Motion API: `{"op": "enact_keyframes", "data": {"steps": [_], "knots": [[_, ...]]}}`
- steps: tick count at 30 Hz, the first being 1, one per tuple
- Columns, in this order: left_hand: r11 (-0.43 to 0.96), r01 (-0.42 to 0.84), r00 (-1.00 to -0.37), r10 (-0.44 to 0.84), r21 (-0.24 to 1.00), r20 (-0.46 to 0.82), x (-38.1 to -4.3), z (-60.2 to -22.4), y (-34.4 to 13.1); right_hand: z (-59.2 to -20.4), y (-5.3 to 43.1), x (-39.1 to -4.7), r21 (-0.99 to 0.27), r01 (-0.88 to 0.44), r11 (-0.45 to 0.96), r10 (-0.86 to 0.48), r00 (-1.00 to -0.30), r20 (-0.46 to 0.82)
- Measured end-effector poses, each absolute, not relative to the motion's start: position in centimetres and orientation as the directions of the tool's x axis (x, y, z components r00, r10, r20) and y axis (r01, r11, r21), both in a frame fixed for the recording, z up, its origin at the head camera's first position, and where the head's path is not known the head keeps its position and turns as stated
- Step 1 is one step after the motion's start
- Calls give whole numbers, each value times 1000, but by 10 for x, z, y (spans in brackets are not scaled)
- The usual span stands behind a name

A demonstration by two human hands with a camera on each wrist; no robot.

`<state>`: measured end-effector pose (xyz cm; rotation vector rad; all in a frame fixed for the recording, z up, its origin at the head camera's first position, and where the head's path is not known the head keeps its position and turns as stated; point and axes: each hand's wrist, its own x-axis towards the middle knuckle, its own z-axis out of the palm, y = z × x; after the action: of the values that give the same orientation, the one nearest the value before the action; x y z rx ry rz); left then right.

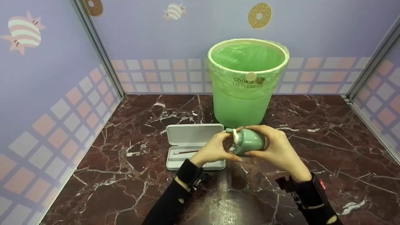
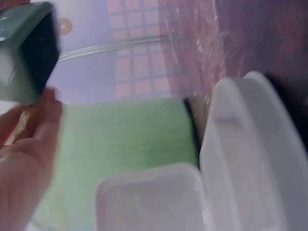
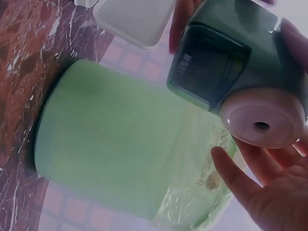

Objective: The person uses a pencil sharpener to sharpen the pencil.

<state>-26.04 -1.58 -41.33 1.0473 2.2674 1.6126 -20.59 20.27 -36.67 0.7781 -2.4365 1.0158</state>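
Both hands hold a green crank pencil sharpener in front of the bin. My left hand grips its crank side, with index finger and thumb to either side. At the other end, my right hand grips the body between fingers and thumb. The right wrist view shows the sharpener's pink round face with a pencil hole, and its dark see-through drawer. Behind my left forearm lies an open white pencil case; a pencil rests inside, partly hidden by the hand.
A tall green bin lined with a clear bag stands behind the hands. The dark red marble tabletop is bounded by patterned panels at the back and both sides.
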Motion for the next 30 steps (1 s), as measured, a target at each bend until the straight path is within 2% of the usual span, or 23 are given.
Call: {"op": "enact_keyframes", "data": {"steps": [4, 7, 11, 15, 19, 24, 30], "knots": [[423, 458, -800, 580, 782, 154, -259, -403, -26, -372, 211, -213, -544, -573, 613, -313, -808, 499], [515, 441, -835, 537, 735, 124, -256, -395, -35, -381, 217, -221, -573, -527, 627, -303, -843, 444], [589, 483, -852, 486, 648, 194, -254, -390, -44, -396, 223, -233, -591, -481, 648, -314, -875, 368], [720, 526, -851, 432, 453, 300, -255, -396, -50, -412, 225, -242, -572, -466, 675, -340, -884, 320], [824, 486, -858, 385, 293, 341, -258, -404, -61, -423, 225, -246, -532, -477, 700, -363, -879, 310], [881, 413, -887, 330, 231, 324, -259, -406, -83, -429, 226, -247, -529, -469, 708, -380, -883, 274], [912, 339, -925, 279, 229, 257, -257, -401, -109, -430, 228, -245, -546, -447, 709, -390, -893, 225]]}}
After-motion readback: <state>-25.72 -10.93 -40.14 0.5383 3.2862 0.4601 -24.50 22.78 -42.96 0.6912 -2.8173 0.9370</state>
